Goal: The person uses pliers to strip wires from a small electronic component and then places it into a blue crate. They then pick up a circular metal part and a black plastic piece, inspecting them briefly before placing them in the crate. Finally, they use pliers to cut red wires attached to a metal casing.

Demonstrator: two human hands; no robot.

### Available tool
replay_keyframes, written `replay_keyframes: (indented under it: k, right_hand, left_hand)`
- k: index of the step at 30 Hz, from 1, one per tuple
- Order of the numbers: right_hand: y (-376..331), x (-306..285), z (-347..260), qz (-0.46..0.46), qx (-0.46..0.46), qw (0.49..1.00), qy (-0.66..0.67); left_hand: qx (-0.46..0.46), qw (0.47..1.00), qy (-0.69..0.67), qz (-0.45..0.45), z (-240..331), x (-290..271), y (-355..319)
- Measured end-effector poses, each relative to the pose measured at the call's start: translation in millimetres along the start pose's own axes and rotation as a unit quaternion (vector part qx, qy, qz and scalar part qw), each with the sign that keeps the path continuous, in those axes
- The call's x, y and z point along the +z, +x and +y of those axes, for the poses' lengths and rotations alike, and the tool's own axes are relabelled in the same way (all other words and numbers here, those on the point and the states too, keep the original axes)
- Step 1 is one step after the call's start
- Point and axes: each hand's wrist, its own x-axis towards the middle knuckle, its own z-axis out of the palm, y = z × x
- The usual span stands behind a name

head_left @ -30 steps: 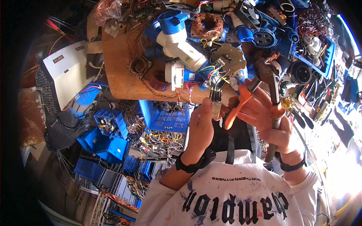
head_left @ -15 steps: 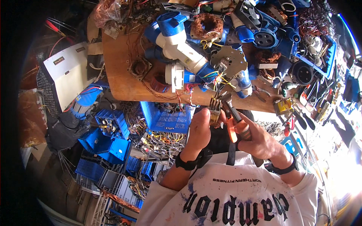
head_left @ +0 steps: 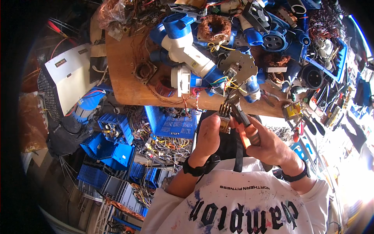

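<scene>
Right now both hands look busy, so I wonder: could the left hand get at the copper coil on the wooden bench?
Probably not as things stand: the left hand grips a small pronged part, and the copper coil lies far behind the blue-and-white plug.

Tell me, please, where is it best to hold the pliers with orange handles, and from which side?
Probably by the orange handles, from the person's right, as the right hand does. The jaws point up-left toward the small pronged metal part in the left hand, so the handle end lies free.
</scene>
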Motion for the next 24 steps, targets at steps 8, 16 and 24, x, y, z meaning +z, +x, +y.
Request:
replay_keyframes:
  k: [8,16,24]
  right_hand:
    - [-4.8,-2.0,-13.5,0.012,0.01,0.999,-0.036]
    - [-7.2,-8.0,-22.4,0.016,0.0,0.993,-0.115]
    - [-10.6,-13.1,-30.4,0.0,-0.01,0.996,-0.088]
  left_hand:
    - [-0.002,0.999,0.034,0.007,2.3,0.6,0.3]
    - [0.035,0.999,0.003,-0.038,-3.6,-5.3,1.0]
    - [0.036,0.997,-0.044,-0.048,-11.4,-6.7,-0.1]
